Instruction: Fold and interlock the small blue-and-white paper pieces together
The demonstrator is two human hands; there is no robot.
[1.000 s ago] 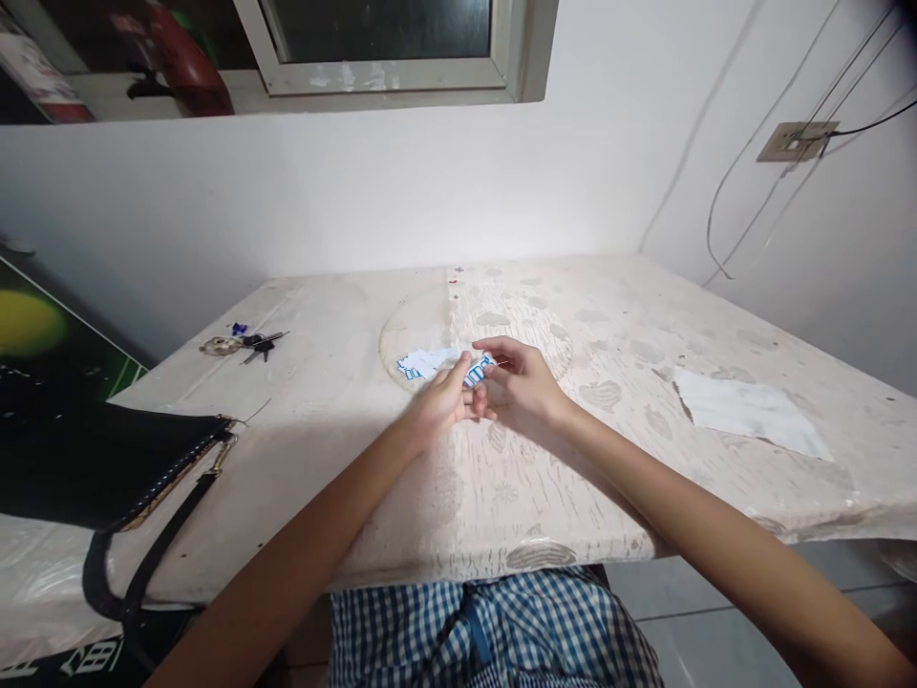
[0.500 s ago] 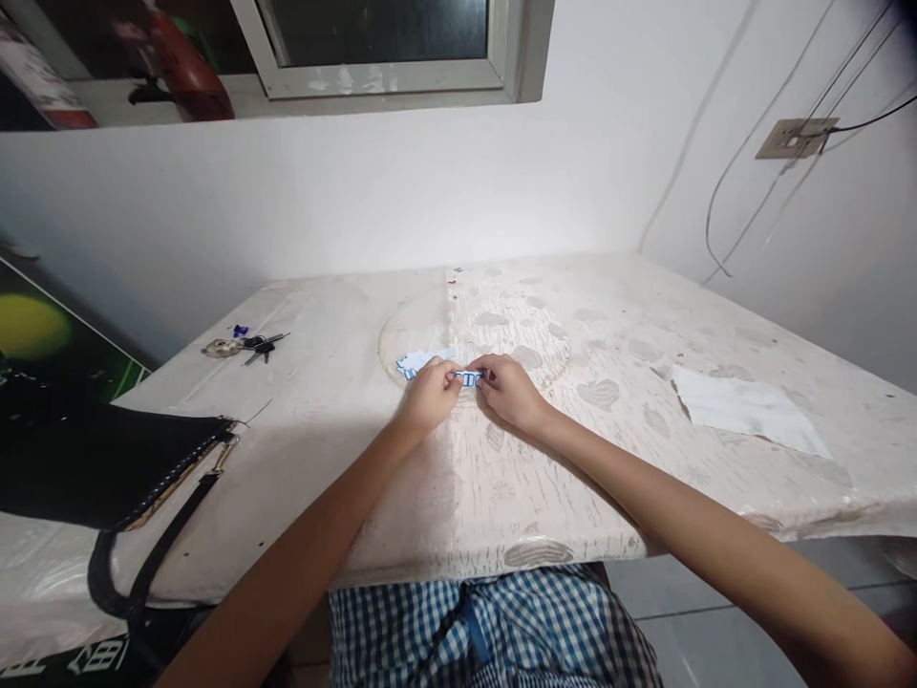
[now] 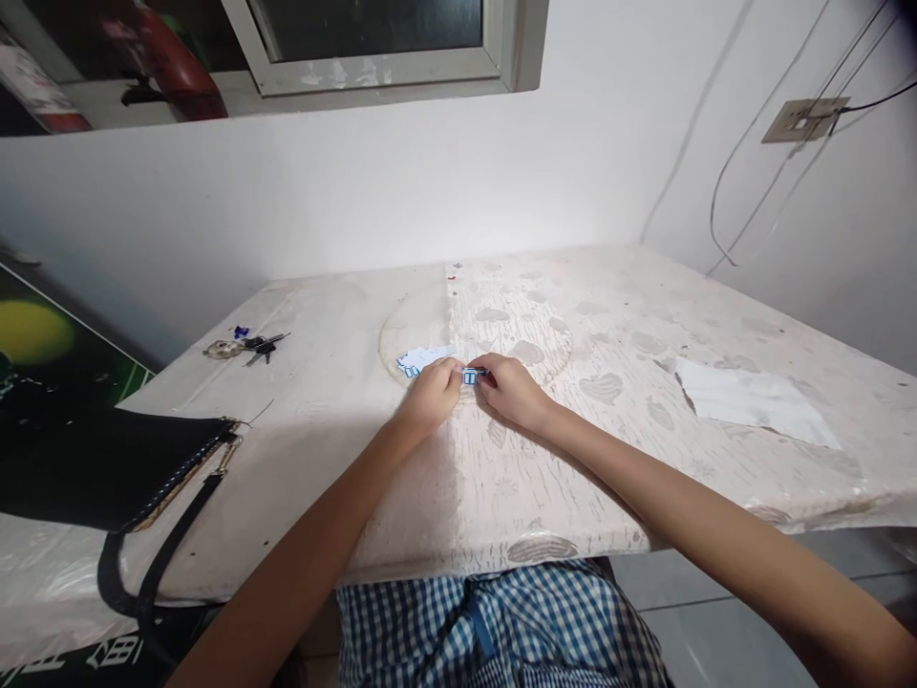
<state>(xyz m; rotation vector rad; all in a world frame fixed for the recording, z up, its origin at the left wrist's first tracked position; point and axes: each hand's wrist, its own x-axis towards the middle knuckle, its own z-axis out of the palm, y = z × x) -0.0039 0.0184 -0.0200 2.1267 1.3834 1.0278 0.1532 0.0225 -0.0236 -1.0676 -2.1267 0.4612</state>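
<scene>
A small strip of white paper with blue printed boxes (image 3: 470,376) is pinched between my two hands, just above the table's middle. My left hand (image 3: 434,390) is closed on its left end. On the right end, the fingers of my right hand (image 3: 510,390) are closed too. Beyond and left of my left hand lies a small pile of white paper pieces with blue marks (image 3: 424,359), partly hidden by that hand. Under all this a faint round ring mark (image 3: 381,336) shows on the pale patterned tablecloth (image 3: 573,478).
A bunch of keys (image 3: 262,346) and a small blue item (image 3: 241,332) lie at the left. Nearer, a black bag (image 3: 107,468) with a strap rests on the table's left edge. A white cloth or paper (image 3: 752,401) lies at the right. A white wall (image 3: 401,191) stands behind.
The strip between my hands looks shorter, with less of its printed face showing. My hands stay in nearly the same place. The view has shifted slightly.
</scene>
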